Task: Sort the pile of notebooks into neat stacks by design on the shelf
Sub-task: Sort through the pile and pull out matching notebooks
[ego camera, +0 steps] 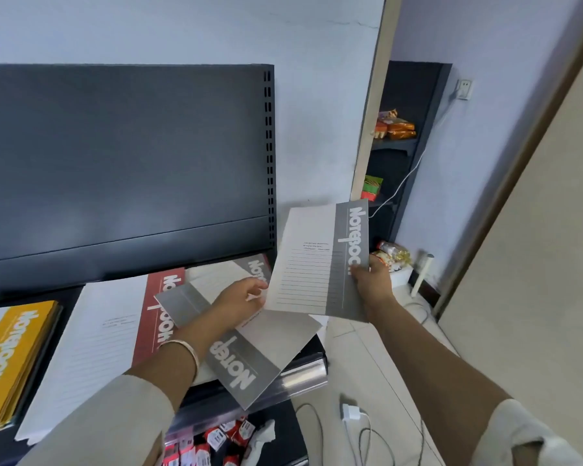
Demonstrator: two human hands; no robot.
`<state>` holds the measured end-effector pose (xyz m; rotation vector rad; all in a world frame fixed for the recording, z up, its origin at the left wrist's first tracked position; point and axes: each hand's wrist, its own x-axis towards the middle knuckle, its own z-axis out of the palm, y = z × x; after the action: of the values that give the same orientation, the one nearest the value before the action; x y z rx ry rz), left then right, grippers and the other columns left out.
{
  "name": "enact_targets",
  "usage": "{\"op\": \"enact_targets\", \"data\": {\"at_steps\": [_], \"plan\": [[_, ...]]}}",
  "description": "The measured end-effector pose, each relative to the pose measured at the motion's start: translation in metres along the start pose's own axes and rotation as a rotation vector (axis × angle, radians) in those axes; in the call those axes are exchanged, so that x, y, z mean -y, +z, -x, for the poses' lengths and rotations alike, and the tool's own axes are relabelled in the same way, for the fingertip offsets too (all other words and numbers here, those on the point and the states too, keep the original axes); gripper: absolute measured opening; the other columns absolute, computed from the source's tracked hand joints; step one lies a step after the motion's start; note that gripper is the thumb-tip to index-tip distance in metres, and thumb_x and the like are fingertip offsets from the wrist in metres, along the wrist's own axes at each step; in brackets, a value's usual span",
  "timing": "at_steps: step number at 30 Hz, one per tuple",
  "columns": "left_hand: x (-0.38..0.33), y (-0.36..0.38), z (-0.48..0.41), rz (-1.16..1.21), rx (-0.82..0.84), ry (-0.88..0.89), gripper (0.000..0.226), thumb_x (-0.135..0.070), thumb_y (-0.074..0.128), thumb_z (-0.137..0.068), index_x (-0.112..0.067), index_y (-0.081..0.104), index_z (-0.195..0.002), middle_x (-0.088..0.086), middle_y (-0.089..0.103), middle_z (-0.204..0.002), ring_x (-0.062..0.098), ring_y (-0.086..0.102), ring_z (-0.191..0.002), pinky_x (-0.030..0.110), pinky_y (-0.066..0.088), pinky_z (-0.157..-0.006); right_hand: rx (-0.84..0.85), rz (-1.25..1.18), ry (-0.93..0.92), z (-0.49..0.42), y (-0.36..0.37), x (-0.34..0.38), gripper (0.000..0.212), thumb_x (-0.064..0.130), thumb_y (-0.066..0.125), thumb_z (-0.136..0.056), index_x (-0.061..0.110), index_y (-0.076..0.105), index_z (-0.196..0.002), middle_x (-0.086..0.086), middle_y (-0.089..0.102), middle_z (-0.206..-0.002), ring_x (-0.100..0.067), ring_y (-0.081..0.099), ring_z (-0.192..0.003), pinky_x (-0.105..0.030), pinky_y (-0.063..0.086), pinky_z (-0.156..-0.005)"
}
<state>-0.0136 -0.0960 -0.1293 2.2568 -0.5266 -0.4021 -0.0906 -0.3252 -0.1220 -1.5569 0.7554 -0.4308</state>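
Right hand point(371, 280) was clamped on a grey notebook point(317, 264) held up over the shelf point(305, 371); left hand point(239, 301) sat curled at its left edge, grip unclear.

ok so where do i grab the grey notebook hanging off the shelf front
Pinch the grey notebook by its overhanging corner, coming from the front. That corner juts past the shelf edge with free space beneath, while its far part lies under the left hand.
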Motion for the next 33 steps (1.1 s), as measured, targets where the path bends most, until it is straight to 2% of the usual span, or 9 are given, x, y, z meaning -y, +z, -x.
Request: {"op": "enact_targets", "data": {"at_steps": [8, 11, 16, 20, 24, 25, 27, 30, 33], "plan": [[-0.012, 0.030, -0.037, -0.471, 0.282, 0.172, 0.033, -0.020, 0.045, -0.096, -0.027, 0.053, -0.127, -0.003, 0.054, -0.128, 0.020, 0.049, -0.119, 0.031, 0.042, -0.096, -0.134, -0.039, 0.017, -0.002, -0.044, -0.016, 0.014, 0.021, 0.052, -0.094, 0.019, 0.058, -0.107, -0.007, 0.066, -0.100, -0.028, 0.061, -0.090, -0.045, 0.051, -0.089], [-0.022, 0.035, -0.044, -0.683, 0.358, 0.237, 0.034, -0.029, 0.054, -0.089, -0.026, 0.054, -0.123, -0.007, 0.050, -0.128, 0.016, 0.044, -0.122, 0.033, 0.036, -0.098, -0.163, -0.036, 0.012, -0.005, -0.058, -0.020, 0.018, 0.022, 0.052, -0.095, 0.017, 0.057, -0.112, -0.005, 0.064, -0.097, -0.025, 0.060, -0.086, -0.039, 0.051, -0.083], [-0.032, 0.040, -0.052, -0.739, 0.405, 0.274, 0.037, -0.034, 0.062, -0.084, -0.022, 0.055, -0.118, -0.003, 0.050, -0.124, 0.019, 0.049, -0.113, 0.031, 0.042, -0.094, -0.143, -0.040, 0.013, -0.004, -0.064, -0.028, 0.017, 0.021, 0.053, -0.095, 0.016, 0.057, -0.112, 0.002, 0.061, -0.089, -0.023, 0.059, -0.085, -0.040, 0.051, -0.086], [-0.034, 0.038, -0.053, -0.702, 0.280, 0.307, 0.027, -0.033, 0.060, -0.086, -0.024, 0.054, -0.111, -0.001, 0.058, -0.114, 0.022, 0.055, -0.107, 0.033, 0.047, -0.091, -0.093, -0.133, 0.031, -0.001, -0.058, -0.024, 0.016, 0.017, 0.054, -0.095, 0.013, 0.057, -0.111, 0.001, 0.065, -0.088, -0.022, 0.062, -0.081, -0.041, 0.052, -0.084], [-0.039, 0.021, -0.048, -0.673, 0.026, 0.366, 0.003, -0.031, 0.052, -0.092, -0.029, 0.052, -0.091, -0.001, 0.065, -0.106, 0.026, 0.053, -0.108, 0.040, 0.033, -0.107, -0.032, -0.238, 0.040, 0.001, -0.050, -0.013, 0.008, 0.014, 0.054, -0.095, 0.013, 0.060, -0.101, -0.005, 0.068, -0.091, -0.022, 0.063, -0.078, -0.039, 0.054, -0.078], [-0.043, 0.015, -0.045, -0.711, -0.070, 0.403, 0.015, -0.032, 0.050, -0.093, -0.031, 0.049, -0.078, -0.002, 0.067, -0.099, 0.023, 0.055, -0.097, 0.039, 0.033, -0.105, -0.011, -0.258, 0.036, 0.002, -0.048, -0.010, 0.008, 0.013, 0.054, -0.095, 0.013, 0.060, -0.100, -0.005, 0.069, -0.090, -0.022, 0.064, -0.077, -0.038, 0.054, -0.077], [-0.052, -0.001, -0.039, -0.735, -0.244, 0.448, 0.032, -0.033, 0.049, -0.093, -0.027, 0.040, -0.063, -0.003, 0.068, -0.086, 0.018, 0.051, -0.074, 0.031, 0.037, -0.082, 0.053, -0.301, 0.030, 0.005, -0.040, -0.003, 0.010, 0.012, 0.054, -0.095, 0.011, 0.060, -0.104, -0.005, 0.069, -0.089, -0.022, 0.064, -0.077, -0.037, 0.054, -0.076], [-0.061, -0.028, -0.030, -0.689, -0.449, 0.445, 0.020, -0.034, 0.047, -0.093, -0.022, 0.051, -0.077, -0.001, 0.066, -0.089, 0.022, 0.056, -0.079, 0.028, 0.030, -0.070, 0.135, -0.350, 0.030, 0.009, -0.026, 0.008, 0.012, 0.013, 0.055, -0.095, 0.011, 0.060, -0.105, -0.008, 0.069, -0.095, -0.025, 0.065, -0.082, -0.040, 0.054, -0.080], [-0.066, -0.057, -0.022, -0.720, -0.537, 0.389, 0.026, -0.040, 0.041, -0.096, -0.018, 0.054, -0.096, 0.003, 0.067, -0.094, 0.029, 0.062, -0.086, 0.029, 0.040, -0.066, 0.200, -0.416, -0.008, 0.013, -0.012, 0.023, 0.009, 0.012, 0.054, -0.095, 0.014, 0.063, -0.097, -0.002, 0.072, -0.086, -0.019, 0.066, -0.076, -0.033, 0.054, -0.069]]}}
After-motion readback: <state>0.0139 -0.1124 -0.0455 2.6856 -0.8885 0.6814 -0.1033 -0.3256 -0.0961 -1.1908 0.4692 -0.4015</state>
